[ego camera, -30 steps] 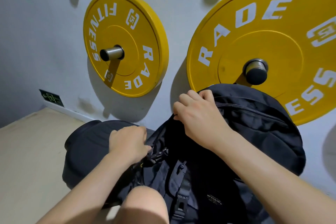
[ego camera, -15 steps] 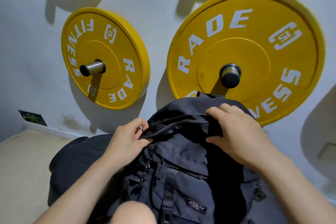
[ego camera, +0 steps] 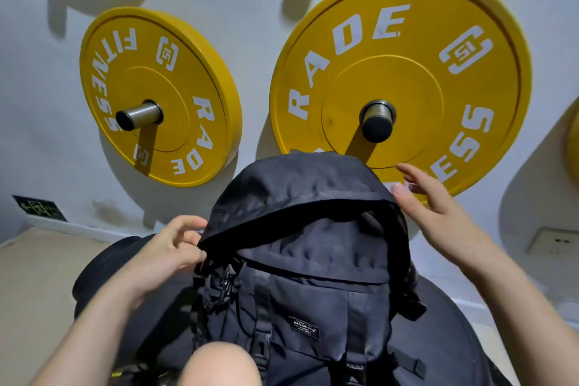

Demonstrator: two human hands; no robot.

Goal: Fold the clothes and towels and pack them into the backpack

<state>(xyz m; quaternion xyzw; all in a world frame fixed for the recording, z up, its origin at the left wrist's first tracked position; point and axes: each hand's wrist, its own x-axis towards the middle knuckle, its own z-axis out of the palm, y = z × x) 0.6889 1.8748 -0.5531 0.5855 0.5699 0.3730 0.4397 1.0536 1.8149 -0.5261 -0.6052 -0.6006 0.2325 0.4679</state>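
The backpack (ego camera: 313,298) is seen standing upright on a dark padded seat (ego camera: 103,266), between a bare knee (ego camera: 222,363) and a wall hung with yellow weight plates (ego camera: 401,72). It is judged to be of soft, limp woven fabric, light in itself and likely to slump unless taken by its seams, straps or buckles. Its top flap (ego camera: 297,191) is draped over the mouth, so the contents are hidden. No clothes or towels can be seen, though the rounded body suggests it is filled. The flap's left edge is pinched by the left hand (ego camera: 175,247). The right hand (ego camera: 438,216) is held flat with straight fingers just beside the flap's right side; whether it touches cannot be told.
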